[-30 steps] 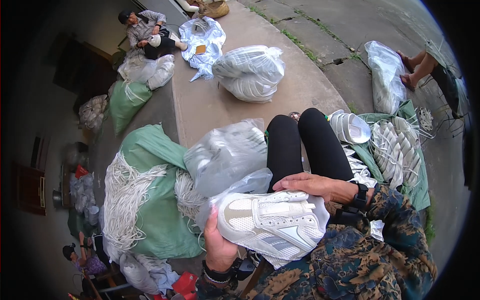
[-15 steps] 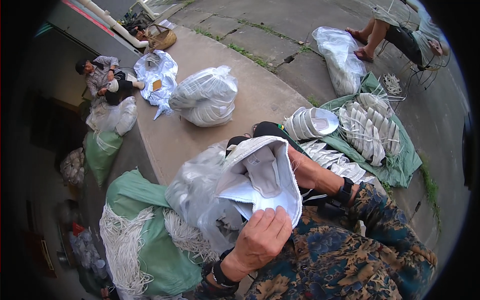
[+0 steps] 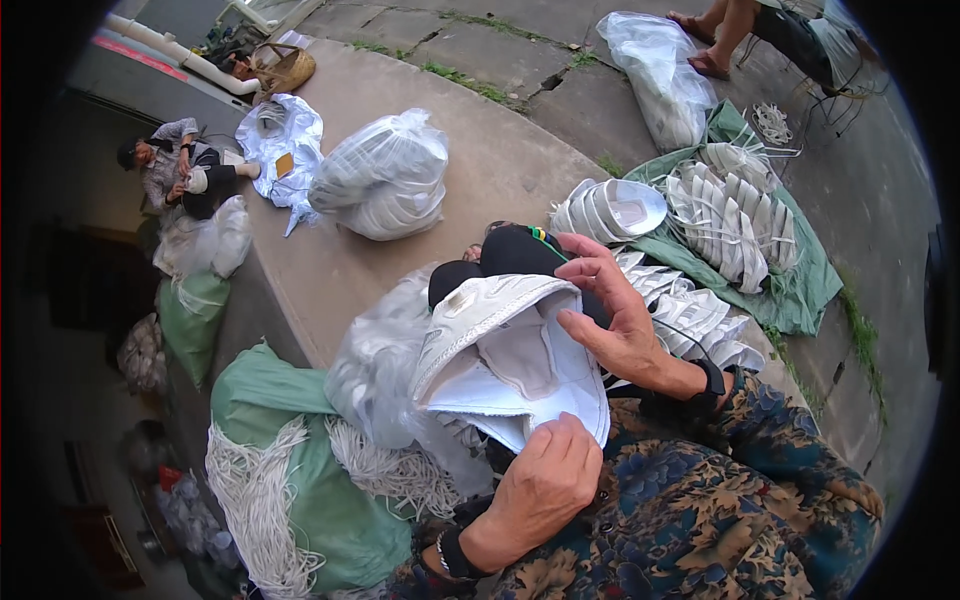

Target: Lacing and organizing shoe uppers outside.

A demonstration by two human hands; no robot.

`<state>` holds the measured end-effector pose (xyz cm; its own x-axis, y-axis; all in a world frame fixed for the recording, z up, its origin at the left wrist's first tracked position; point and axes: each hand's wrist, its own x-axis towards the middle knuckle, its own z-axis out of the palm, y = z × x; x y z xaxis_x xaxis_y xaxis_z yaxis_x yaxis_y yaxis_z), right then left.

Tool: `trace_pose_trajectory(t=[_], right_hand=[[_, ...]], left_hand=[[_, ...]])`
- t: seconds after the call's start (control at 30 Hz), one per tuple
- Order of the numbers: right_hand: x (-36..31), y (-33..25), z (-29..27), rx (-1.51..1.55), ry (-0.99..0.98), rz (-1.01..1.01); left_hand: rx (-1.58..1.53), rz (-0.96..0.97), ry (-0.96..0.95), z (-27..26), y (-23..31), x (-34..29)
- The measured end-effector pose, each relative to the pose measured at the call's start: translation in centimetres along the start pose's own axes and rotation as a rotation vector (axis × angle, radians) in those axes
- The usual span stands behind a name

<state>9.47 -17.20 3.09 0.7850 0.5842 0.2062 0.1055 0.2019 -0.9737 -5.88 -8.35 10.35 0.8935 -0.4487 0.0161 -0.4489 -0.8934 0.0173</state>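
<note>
A white shoe upper [image 3: 440, 345], its pale lined hollow turned up toward me, is held in front of my lap. My left hand [image 3: 540, 490] pinches its near lower edge between thumb and curled fingers. Beside the upper's right rim is my right hand [image 3: 625, 325], fingers spread and the thumb close to the edge; whether the thumb touches it I cannot tell. Under and left of the upper lies a clear plastic bag [image 3: 375, 370]. White laces [image 3: 260, 500] hang in a thick bundle over a green sack [image 3: 350, 540] at the lower left.
Stacked white uppers [image 3: 610, 212] and more rows of uppers [image 3: 735, 225] lie on a green sheet [image 3: 810, 290] at right. A filled clear bag [image 3: 385, 180] stands ahead on the pavement. One person [image 3: 170, 170] sits far left; another person's legs [image 3: 735, 40] show at upper right.
My right hand has let go of the upper's far side and spread its fingers. The upper has tilted and shifted slightly left and down; my left hand still pinches it. The view has shifted.
</note>
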Motion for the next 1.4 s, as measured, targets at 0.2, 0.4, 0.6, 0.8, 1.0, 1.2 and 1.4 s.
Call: trace_pose_trajectory(t=[0.2,0.4,0.6,0.8,1.0,1.2,1.4], right_hand=[[1.3,0.7,0.3,-0.789,-0.309,-0.373],[4.0,1.2,0.8,-1.017,-0.294,-0.393],[5.0,1.7,0.4,-0.963,-0.445,-0.273],[4.9,3.5,-0.1,-0.736,-0.415,-0.261],[4.8,4.1,-0.4,-0.633,-0.389,-0.194],[5.3,3.4,-0.7,-0.524,-0.442,-0.157],[5.4,3.8,-0.7,-0.515,-0.422,-0.197]], left_hand=[[-0.019,0.053,-0.141,0.4,0.8,1.0],[0.013,0.074,-0.015,1.0,0.5,0.4],[0.012,0.003,0.051,0.8,0.3,0.5],[-0.033,-0.009,0.078,0.8,0.2,1.0],[-0.041,-0.007,0.087,1.1,0.4,1.2],[-0.052,-0.013,0.066,1.3,0.5,1.3],[-0.062,-0.026,0.069,1.4,0.5,1.3]])
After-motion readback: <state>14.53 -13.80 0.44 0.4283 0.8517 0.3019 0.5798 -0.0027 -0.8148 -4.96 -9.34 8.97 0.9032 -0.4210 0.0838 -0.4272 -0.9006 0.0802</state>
